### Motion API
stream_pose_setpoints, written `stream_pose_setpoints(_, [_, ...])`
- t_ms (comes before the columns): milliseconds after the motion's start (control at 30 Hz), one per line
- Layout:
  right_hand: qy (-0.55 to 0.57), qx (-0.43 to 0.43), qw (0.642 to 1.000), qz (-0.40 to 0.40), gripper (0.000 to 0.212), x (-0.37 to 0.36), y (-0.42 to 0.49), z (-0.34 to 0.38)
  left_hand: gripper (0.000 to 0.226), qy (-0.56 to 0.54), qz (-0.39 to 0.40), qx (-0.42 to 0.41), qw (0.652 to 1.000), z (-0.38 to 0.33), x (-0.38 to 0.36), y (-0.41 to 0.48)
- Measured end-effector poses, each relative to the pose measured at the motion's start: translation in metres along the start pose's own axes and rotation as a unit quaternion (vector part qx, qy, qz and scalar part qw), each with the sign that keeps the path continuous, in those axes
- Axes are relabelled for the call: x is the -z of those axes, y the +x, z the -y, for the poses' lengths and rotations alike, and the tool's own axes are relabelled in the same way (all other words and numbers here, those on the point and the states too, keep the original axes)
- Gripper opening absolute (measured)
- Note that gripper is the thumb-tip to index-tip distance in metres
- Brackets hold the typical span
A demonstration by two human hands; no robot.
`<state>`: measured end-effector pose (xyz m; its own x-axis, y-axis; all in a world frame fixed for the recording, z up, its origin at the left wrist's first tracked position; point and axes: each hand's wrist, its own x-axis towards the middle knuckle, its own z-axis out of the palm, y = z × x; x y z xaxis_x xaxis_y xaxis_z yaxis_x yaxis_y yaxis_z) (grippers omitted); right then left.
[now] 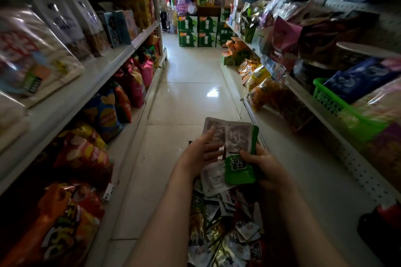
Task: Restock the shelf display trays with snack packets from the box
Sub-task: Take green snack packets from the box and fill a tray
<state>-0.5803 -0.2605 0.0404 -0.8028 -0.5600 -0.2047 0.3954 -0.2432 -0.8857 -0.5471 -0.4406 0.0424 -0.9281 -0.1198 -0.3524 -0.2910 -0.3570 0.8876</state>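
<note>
I hold a small stack of flat snack packets (233,138) over the aisle floor, grey-printed backs up and one green front (238,169) showing. My left hand (200,154) grips the stack's left side, thumb laid across the top packet. My right hand (263,166) grips the right edge with curled fingers. Below my forearms lies a heap of loose small packets (225,223); the box walls are hidden in the dark. A green plastic basket tray (338,108) sits on the right shelf.
Shelves line both sides of a narrow tiled aisle (191,93). Chip bags (102,115) fill the lower left shelf, bagged goods the upper left. Snack bags crowd the right shelves. Green cartons (197,30) are stacked at the far end.
</note>
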Motion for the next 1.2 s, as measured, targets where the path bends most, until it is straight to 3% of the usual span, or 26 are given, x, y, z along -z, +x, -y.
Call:
stream_pose_setpoints(133, [-0.019, -0.017, 1.000, -0.007, 0.039, -0.005, -0.012, 0.004, 0.022, -0.076, -0.019, -0.058, 0.995, -0.016, -0.004, -0.015])
stream_pose_setpoints(200, [-0.029, -0.008, 0.999, -0.033, 0.030, -0.004, -0.016, 0.011, 0.013, -0.114, -0.068, -0.071, 0.989, -0.016, -0.010, -0.021])
stream_pose_setpoints(300, [-0.029, 0.015, 0.993, -0.113, 0.010, -0.001, -0.023, 0.021, 0.015, -0.188, -0.166, -0.063, 0.966, -0.008, -0.008, -0.024])
stream_pose_setpoints(367, [0.004, 0.033, 0.983, -0.179, 0.011, 0.004, -0.022, 0.025, 0.019, -0.227, -0.188, -0.044, 0.955, -0.004, -0.002, -0.022])
stream_pose_setpoints(500, [0.123, 0.036, 0.964, -0.233, 0.019, 0.007, -0.021, 0.025, 0.018, -0.229, -0.102, 0.024, 0.968, -0.002, -0.005, -0.024])
stream_pose_setpoints(600, [0.143, 0.009, 0.962, -0.234, 0.016, -0.002, -0.018, 0.018, 0.023, -0.214, 0.010, 0.050, 0.976, -0.001, -0.013, -0.032])
stream_pose_setpoints(767, [0.177, -0.034, 0.959, -0.221, 0.018, -0.016, -0.017, 0.010, 0.034, -0.208, 0.105, 0.067, 0.970, -0.001, -0.006, -0.043])
stream_pose_setpoints(933, [0.137, -0.032, 0.975, -0.169, 0.016, -0.019, -0.016, 0.006, 0.080, -0.209, 0.227, 0.105, 0.945, 0.003, 0.010, -0.038])
stream_pose_setpoints(1100, [0.041, -0.007, 0.988, -0.151, 0.011, -0.026, -0.011, 0.000, 0.051, -0.096, 0.268, 0.046, 0.958, 0.015, 0.003, -0.039])
stream_pose_setpoints(1200, [0.092, 0.023, 0.976, -0.197, 0.010, -0.018, 0.000, -0.001, 0.052, -0.085, 0.235, 0.034, 0.968, 0.020, 0.004, -0.033])
